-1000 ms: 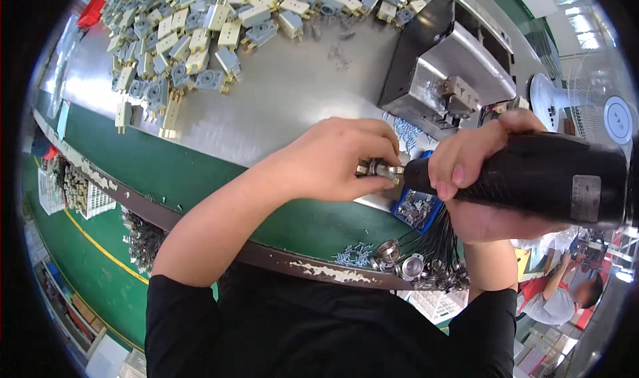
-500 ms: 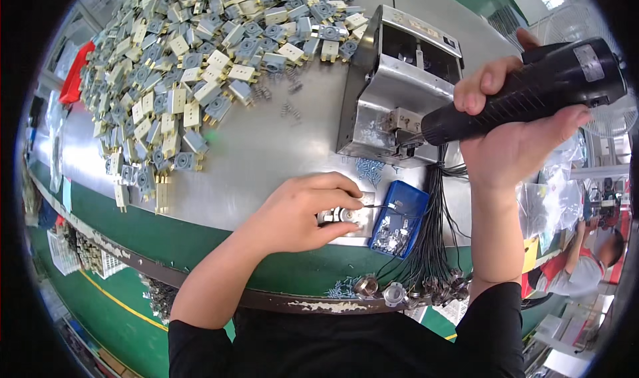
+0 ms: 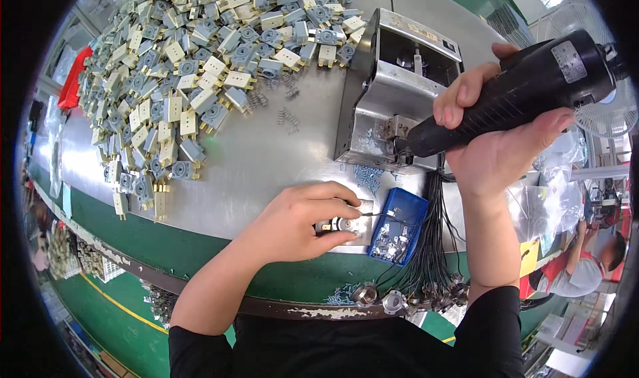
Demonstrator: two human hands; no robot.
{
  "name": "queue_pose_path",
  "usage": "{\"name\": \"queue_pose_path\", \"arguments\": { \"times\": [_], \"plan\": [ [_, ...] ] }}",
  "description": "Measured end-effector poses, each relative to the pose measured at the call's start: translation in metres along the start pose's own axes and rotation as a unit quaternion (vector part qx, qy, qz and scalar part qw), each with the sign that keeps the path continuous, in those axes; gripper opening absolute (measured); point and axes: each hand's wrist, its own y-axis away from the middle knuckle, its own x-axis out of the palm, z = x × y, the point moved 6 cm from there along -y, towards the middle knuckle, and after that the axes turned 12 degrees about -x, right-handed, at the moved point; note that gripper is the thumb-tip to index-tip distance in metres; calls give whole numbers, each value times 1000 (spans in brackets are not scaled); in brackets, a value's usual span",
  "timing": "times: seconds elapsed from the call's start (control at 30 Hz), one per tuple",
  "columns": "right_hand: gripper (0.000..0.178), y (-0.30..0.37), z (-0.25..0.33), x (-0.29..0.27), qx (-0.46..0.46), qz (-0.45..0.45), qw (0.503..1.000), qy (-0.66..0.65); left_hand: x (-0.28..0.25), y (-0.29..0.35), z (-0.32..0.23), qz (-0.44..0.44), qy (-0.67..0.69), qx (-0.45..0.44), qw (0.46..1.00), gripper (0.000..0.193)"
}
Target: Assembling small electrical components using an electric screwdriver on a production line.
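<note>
My right hand (image 3: 489, 148) grips a thick black electric screwdriver (image 3: 529, 88), held slanting with its nose down to the left. Its tip is at the front outlet of a metal screw feeder (image 3: 406, 85); the exact contact is hidden. Lower down, my left hand (image 3: 293, 221) curls its thumb and fingers around a small round part (image 3: 345, 224) with a silver rim and dark centre. That part sits on a small metal plate (image 3: 363, 235), and a black wire runs from it to the right.
A blue tray (image 3: 421, 208) of small metal terminals stands right of the plate. Loose screws (image 3: 367, 178) lie below the feeder. Black cables (image 3: 432, 245) hang over the table's front edge. Grey and cream plug housings (image 3: 200, 65) are heaped at the back left. A person (image 3: 586, 265) works far right.
My right hand and the screwdriver have shifted slightly left, its nose dropping a little at the feeder's outlet. My left hand stays around the round part.
</note>
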Motion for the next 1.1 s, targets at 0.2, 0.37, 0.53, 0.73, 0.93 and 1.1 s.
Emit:
{"name": "queue_pose_path", "arguments": {
  "times": [0.2,0.37,0.53,0.73,0.93,1.1],
  "plan": [
    [107,3,-2,-3,20,10,997,-70,0,0,-1,2,1,1,1000,32],
    [111,11,8,5,5,50,998,-39,0,1,-1,-4,8,3,1000,33],
    [114,28,29,34,85,84,984,-134,0,6,3,-16,3,14,1000,30],
    [112,51,41,83,86,194,972,-104,-2,4,4,-25,19,20,999,28],
    [112,70,24,90,81,219,969,-77,-2,10,8,-24,-17,-1,1000,26],
    [110,68,11,80,37,184,963,-194,-2,8,5,-21,-22,13,999,26]
  ]
}}
